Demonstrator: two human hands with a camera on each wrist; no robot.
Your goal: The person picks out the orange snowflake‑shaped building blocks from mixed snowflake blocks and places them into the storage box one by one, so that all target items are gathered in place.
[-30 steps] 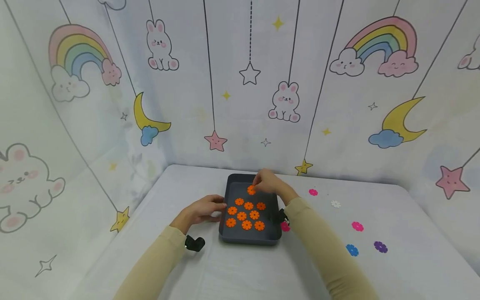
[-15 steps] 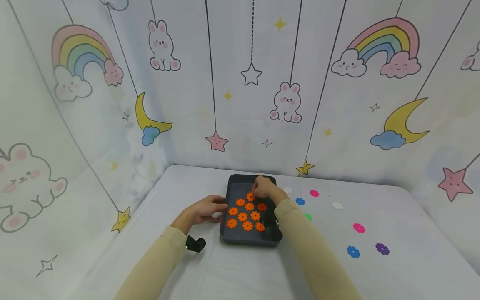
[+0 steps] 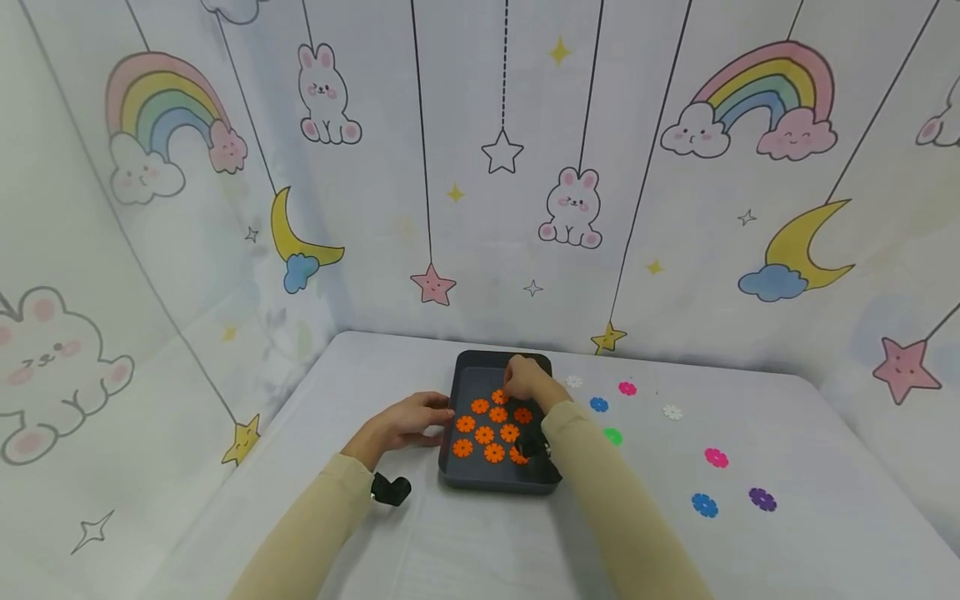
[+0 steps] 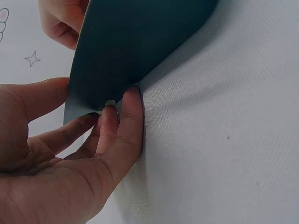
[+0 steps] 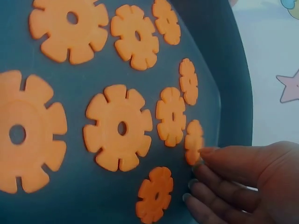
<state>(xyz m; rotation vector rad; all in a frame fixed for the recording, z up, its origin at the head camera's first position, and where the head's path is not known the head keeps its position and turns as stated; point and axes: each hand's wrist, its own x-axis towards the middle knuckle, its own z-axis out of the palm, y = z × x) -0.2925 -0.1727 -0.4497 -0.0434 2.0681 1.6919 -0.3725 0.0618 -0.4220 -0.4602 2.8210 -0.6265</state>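
A dark grey tray (image 3: pixel 536 357) sits on the table, with several orange interlocking discs (image 5: pixel 118 128) lying flat in it. My left hand (image 3: pixel 408 419) holds the tray by its left side, one fingertip at the rim and others against the outer wall in the left wrist view. Over the tray's far part, my right hand (image 3: pixel 528 381) pinches an orange interlocking disc (image 5: pixel 193 140) by its edge, low against the tray floor. That disc is partly hidden by the fingertips in the head view.
Right of the tray lie loose interlocking discs: white (image 3: pixel 672 412), pink (image 3: pixel 716 457), blue (image 3: pixel 705 505), purple (image 3: pixel 762 499) and green (image 3: pixel 613 436). A patterned cloth (image 3: pixel 487 208) hangs behind the white table (image 3: pixel 450 550).
My right hand has moved down and slightly nearer with the orange disc, from the tray's far end to just behind the other discs. My left hand has stayed at the tray's side.
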